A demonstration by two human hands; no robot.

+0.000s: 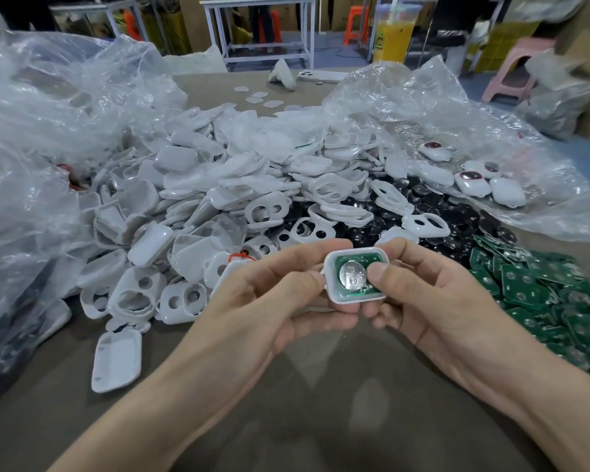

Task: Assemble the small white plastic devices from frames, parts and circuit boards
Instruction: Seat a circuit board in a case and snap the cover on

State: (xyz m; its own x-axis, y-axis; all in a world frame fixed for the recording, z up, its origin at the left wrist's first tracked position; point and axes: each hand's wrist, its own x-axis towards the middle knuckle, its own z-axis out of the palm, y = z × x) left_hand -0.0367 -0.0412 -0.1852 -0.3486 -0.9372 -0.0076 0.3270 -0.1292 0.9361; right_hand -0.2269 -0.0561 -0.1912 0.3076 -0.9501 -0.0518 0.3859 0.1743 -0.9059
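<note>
Workshop floor behind, with a white metal-framed table (263,28) and cartons; up front, a grey-brown worktop (286,413) filling the view. At far left, a crumpled clear plastic bag (48,114) slumped on the worktop. Just right of it, a big heap of white shells and frames (191,185), many with two round holes, spilling toward the near edge. Alone in front of the heap, one white cover (116,359), flat on the worktop.

Then the left hand (269,301), held above the worktop, fingers curled under and thumb pinching the left rim of a white frame (330,267). Seated inside that frame, a green circuit board (341,264) with a silver coin cell (354,275) face up at its middle. Clamped on the frame's right side, the right hand (433,294), thumb pressing on the board's right end, fingers curled beneath. Hands close together at centre, joined only through the frame.

Behind the right hand, a spread of black discs (423,212) touching the white heap. Further right, a pile of green boards (542,294) running to the near right edge. Beyond, on another sheet of clear plastic (423,97), a few closed white devices (474,182), some showing a dark red oval. At far right, a pink stool (515,69) on the floor.
</note>
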